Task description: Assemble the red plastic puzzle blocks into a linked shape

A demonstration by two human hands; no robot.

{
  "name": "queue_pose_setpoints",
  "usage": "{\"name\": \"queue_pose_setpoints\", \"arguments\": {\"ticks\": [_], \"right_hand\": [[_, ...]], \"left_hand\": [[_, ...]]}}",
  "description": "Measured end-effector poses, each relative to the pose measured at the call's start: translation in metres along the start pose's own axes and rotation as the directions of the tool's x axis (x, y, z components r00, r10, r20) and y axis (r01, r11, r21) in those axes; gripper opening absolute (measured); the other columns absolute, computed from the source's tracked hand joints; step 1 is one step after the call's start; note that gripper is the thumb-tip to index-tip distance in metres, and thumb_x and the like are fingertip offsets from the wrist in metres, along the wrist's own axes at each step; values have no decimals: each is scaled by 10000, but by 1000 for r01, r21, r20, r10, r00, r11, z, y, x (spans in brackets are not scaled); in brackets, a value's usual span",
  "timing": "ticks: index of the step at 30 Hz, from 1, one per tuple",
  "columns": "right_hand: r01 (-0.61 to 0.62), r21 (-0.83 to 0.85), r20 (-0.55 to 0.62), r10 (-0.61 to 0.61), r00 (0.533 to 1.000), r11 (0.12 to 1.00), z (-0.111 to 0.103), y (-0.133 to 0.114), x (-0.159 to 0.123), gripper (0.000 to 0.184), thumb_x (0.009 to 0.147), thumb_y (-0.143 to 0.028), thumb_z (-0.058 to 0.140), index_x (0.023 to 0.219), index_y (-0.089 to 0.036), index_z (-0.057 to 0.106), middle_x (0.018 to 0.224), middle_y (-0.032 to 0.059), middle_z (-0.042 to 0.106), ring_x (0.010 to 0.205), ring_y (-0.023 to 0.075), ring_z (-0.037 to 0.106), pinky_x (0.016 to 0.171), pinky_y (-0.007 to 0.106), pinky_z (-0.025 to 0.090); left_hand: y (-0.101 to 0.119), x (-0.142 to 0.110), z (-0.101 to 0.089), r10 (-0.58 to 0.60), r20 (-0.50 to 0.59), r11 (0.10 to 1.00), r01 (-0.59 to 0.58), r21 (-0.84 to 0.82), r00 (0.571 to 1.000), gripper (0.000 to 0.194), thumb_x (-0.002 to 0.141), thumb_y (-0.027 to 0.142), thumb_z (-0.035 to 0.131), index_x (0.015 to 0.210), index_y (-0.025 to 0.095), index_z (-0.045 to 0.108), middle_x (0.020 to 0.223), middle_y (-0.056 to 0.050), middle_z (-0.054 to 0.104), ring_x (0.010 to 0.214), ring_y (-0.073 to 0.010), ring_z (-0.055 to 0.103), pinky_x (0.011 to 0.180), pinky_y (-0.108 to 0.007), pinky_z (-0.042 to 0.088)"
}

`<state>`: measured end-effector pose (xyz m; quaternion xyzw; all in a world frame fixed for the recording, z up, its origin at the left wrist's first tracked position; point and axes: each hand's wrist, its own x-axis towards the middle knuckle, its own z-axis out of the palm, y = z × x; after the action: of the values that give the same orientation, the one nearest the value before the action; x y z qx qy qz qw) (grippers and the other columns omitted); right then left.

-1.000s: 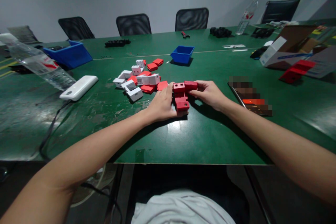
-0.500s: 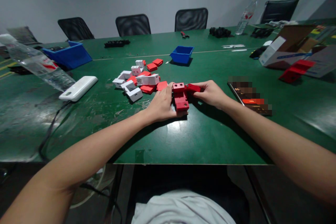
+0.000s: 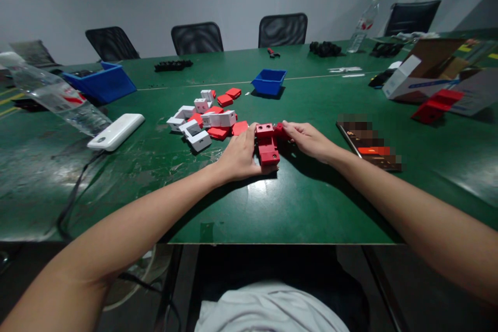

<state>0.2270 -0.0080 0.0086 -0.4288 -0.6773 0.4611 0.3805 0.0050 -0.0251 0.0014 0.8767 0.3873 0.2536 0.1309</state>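
My left hand (image 3: 243, 154) is closed around the left side of a red U-shaped bracket (image 3: 267, 146) with round holes in its two end blocks. The bracket rests at the table top in front of me. In my right hand (image 3: 305, 137), thumb and fingers pinch a small red block (image 3: 280, 131) close against the bracket's right side. Whether the two red parts touch, I cannot tell. Just left of my left hand lies a loose pile of white brackets (image 3: 199, 140) and red blocks (image 3: 220, 133).
A small blue bin (image 3: 269, 83) stands beyond my hands. A phone (image 3: 368, 146) lies to the right, before a cardboard box (image 3: 424, 70) and a red part (image 3: 438, 106). On the left are a white power bank (image 3: 116, 131), a plastic bottle (image 3: 58, 96) and a larger blue bin (image 3: 103, 83).
My right hand has turned the small red block, so less of it shows, and its fingers have shifted. The bracket and my left hand stay where they were.
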Motion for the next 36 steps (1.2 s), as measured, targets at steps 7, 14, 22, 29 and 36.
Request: {"name": "queue_pose_setpoints", "arguments": {"ticks": [7,14,22,29,36], "right_hand": [[-40,87,-4,40,999,995,1,1,0,403,754,-472,783,1045,-198,738,982,52,757,838,188,674,772,312,537],[-60,62,-19,62,998,996,1,3,1,413,717,-418,805,1021,-156,711,945,69,736,766,172,652,696,310,529],[1,-58,-208,-13,978,998,4,6,1,568,534,-387,911,970,-206,594,926,52,672,818,207,649,730,352,536],[-81,22,-348,83,934,996,7,6,1,681,393,-355,975,953,-203,618,948,68,704,842,234,678,723,360,562],[-145,107,-294,171,940,984,7,3,0,523,460,-441,957,793,-153,676,730,46,724,652,171,660,617,300,534]], "left_hand": [[0,0,0,5,-6,1000,-5,-2,1000,967,668,608,777,1365,102,337,1294,-248,567,1185,-417,600,955,-564,506],[-1,0,1,-11,-4,1000,11,6,1000,1003,666,610,775,1406,131,299,1309,-233,568,1207,-414,596,970,-565,501],[-1,0,1,-10,5,1000,10,3,1000,1010,666,620,771,1397,108,298,1327,-258,558,1216,-430,588,959,-567,504],[-1,0,1,-8,-2,1000,8,-1,1000,1020,660,625,773,1405,118,295,1332,-258,553,1222,-431,583,962,-574,497],[-1,-1,1,-9,2,1000,9,13,1000,1019,663,621,781,1412,131,294,1338,-244,550,1223,-422,587,981,-566,492]]}}
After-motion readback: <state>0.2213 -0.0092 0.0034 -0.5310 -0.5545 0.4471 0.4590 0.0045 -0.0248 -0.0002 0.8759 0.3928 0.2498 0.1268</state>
